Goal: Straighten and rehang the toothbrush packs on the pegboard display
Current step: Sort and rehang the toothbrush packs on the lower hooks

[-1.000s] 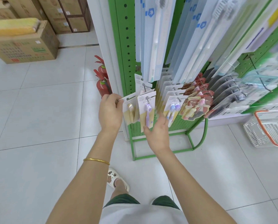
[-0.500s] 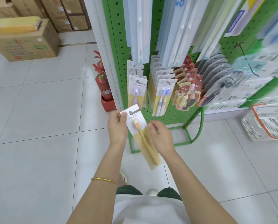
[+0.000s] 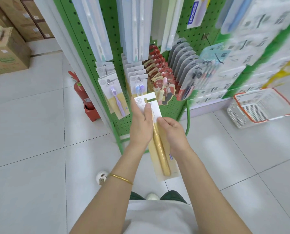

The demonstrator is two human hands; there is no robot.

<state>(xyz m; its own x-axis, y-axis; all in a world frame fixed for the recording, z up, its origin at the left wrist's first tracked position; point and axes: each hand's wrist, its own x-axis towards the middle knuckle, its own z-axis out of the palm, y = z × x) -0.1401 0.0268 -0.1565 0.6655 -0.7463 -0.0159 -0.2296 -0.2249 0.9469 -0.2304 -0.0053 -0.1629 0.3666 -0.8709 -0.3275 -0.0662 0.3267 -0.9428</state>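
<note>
I hold a yellow toothbrush pack (image 3: pixel 159 149) off the rack, in front of the green pegboard (image 3: pixel 113 41). My left hand (image 3: pixel 140 125) grips the pack's upper left edge, thumb on the white header card. My right hand (image 3: pixel 173 134) holds its right side near the middle. On the lowest pegs hang a purple toothbrush pack (image 3: pixel 114 95), a twin blue-and-purple pack (image 3: pixel 138 85), red cartoon packs (image 3: pixel 164 88) and dark-handled packs (image 3: pixel 186 76). Long pale packs (image 3: pixel 97 27) hang above them.
A red fire extinguisher (image 3: pixel 82 93) stands on the tiled floor left of the rack. Cardboard boxes (image 3: pixel 7 54) sit at the far left. A white shopping basket with an orange rim (image 3: pixel 262 107) lies on the floor at the right. A green floor frame (image 3: pixel 188 122) juts out below the pegboard.
My left hand took the yellow pack off its peg and drew it down and toward me. My right hand joined it on the pack. The head view shifted left and closer.
</note>
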